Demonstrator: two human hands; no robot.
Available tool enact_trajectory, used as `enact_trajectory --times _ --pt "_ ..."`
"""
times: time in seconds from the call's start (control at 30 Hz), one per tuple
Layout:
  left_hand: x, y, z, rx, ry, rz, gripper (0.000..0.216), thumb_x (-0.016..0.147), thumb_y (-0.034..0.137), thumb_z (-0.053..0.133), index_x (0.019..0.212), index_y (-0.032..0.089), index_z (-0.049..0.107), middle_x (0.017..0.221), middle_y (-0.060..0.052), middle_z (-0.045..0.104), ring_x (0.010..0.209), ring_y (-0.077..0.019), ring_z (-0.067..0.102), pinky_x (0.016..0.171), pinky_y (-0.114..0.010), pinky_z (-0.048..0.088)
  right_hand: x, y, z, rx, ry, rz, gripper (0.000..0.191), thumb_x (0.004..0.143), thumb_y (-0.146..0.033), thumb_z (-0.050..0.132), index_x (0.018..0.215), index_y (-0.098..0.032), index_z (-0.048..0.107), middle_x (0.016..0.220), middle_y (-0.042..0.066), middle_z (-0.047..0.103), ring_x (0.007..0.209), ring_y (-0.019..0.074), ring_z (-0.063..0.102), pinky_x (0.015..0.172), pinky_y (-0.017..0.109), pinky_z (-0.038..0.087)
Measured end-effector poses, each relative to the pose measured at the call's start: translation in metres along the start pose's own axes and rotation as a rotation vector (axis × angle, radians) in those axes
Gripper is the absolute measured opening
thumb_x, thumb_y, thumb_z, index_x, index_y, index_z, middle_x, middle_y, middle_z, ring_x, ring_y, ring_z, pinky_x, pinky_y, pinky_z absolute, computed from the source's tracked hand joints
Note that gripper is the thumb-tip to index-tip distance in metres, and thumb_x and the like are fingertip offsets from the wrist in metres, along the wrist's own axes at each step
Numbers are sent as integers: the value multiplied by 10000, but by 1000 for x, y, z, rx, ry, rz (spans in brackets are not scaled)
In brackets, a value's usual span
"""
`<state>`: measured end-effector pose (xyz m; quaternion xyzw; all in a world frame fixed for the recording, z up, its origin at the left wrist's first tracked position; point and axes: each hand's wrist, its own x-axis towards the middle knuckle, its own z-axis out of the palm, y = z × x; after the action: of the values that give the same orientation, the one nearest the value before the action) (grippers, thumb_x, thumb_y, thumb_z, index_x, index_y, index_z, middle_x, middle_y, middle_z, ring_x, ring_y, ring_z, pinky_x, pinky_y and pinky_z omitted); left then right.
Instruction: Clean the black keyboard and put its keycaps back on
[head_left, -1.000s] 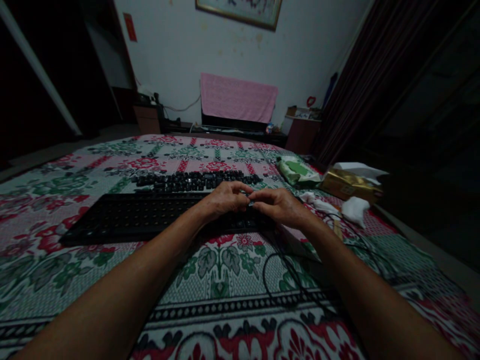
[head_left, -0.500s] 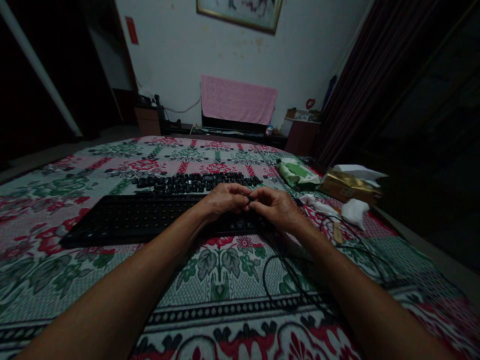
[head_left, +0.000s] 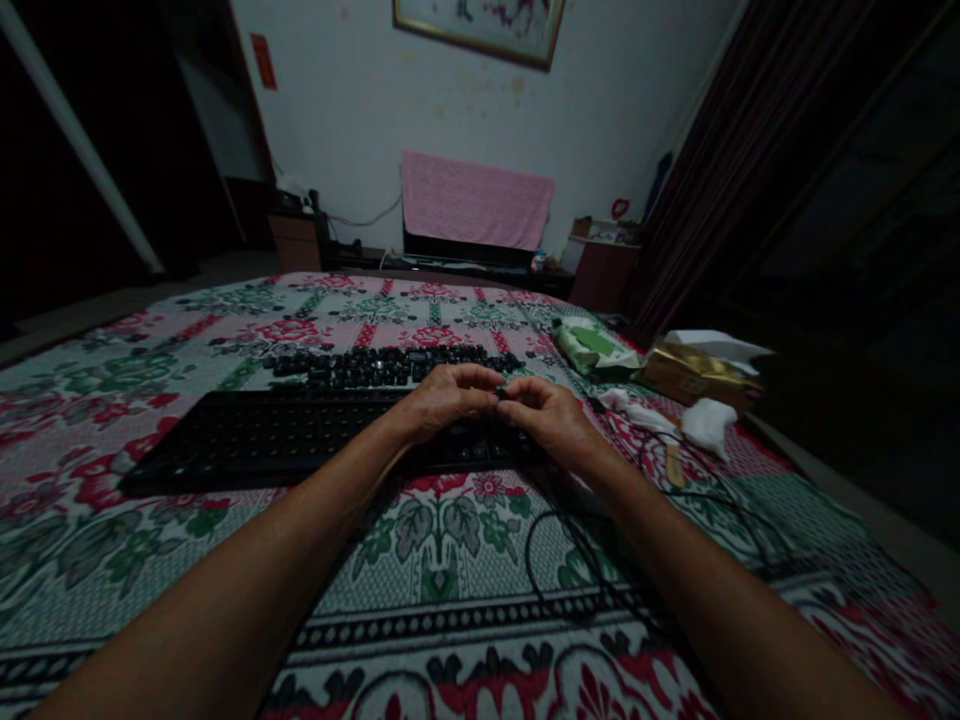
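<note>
A black keyboard (head_left: 262, 435) lies on the patterned cloth, most of its key positions bare of caps. Loose black keycaps (head_left: 360, 367) are spread in a long band just behind it. Over the keyboard's right part, my left hand (head_left: 450, 398) and my right hand (head_left: 551, 412) meet fingertip to fingertip. Between them they pinch a small black keycap (head_left: 502, 394), mostly covered by the fingers. Several caps (head_left: 480, 452) sit on the keyboard's near right edge, under my hands.
A black cable (head_left: 536, 560) loops over the cloth (head_left: 439, 545) at right. Beyond it lie a flat wooden stick (head_left: 674, 466), crumpled white tissue (head_left: 709, 425), a gold tissue box (head_left: 686, 372) and a green-and-white wipes pack (head_left: 594, 346). A pink towel (head_left: 476, 200) hangs at the back.
Both hands stay at the same spot. The fingertips have shifted slightly around the small keycap, and the right hand's fingers have turned a little.
</note>
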<state>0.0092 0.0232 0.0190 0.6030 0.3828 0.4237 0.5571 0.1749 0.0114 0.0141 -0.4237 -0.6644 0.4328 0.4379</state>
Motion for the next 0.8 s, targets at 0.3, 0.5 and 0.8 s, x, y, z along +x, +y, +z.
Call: enact_trajectory --times 0.3,0.5,0.8 --pt "1 0 1 19 -1 68 334 624 195 618 949 125 588 660 28 560 516 -45 461 512 -185 369 1 6 3 -166 -20 -144 255 702 -290 582 928 -183 531 771 1 600 670 116 554 600 240 434" --pt "-2 5 -1 99 -45 58 343 627 197 598 962 122 583 670 18 566 530 -53 470 509 -185 369 -2 -4 -5 -534 -27 -372 253 739 -206 541 987 -205 589 904 44 608 818 158 556 738 294 426" --pt "2 -4 -1 143 -121 33 397 597 155 586 992 115 569 602 36 551 503 -56 463 490 -183 351 -5 -18 -10 -909 -150 -489 172 736 -145 522 848 -200 640 780 39 606 722 147 530 645 250 377"
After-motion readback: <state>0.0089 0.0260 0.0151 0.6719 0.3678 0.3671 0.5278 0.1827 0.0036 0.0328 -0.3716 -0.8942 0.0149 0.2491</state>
